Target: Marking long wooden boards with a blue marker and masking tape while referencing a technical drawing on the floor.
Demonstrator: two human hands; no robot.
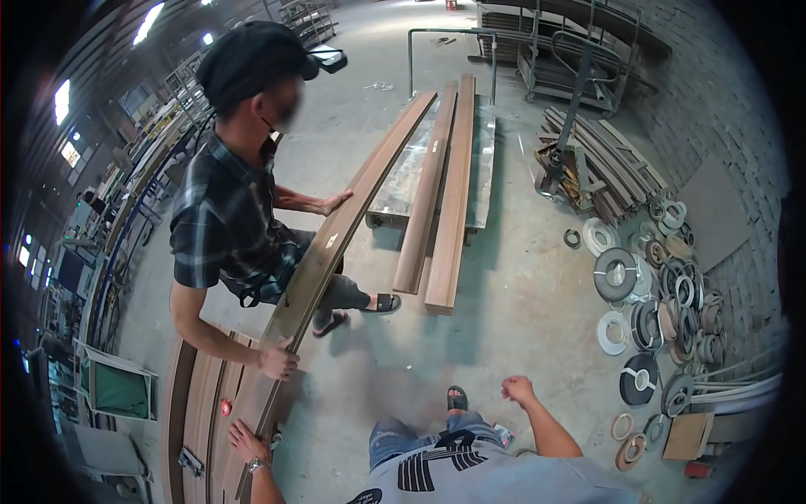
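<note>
My left hand [249, 443] lies on the near part of a long brown wooden board [312, 270], fingers stretched across its surface. A watch circles that wrist. My right hand [517, 391] is held out over the floor with its fingers curled in, and nothing shows in it. Across from me, a person in a plaid shirt [220, 210] has one hand farther up the same board and the other gripping its edge nearer to me. More long wooden pieces [197, 395] lie below the board at the left, with a small red roll [226, 406] and a metal tool [191, 461] on them.
A flat cart [484, 168] carries two long wooden profiles [453, 227] that overhang toward me. To the right are a pallet jack handle [576, 97], stacked strips [606, 160] and many edging rolls [615, 275] along the brick wall. A green-lined bin [119, 386] stands at the left.
</note>
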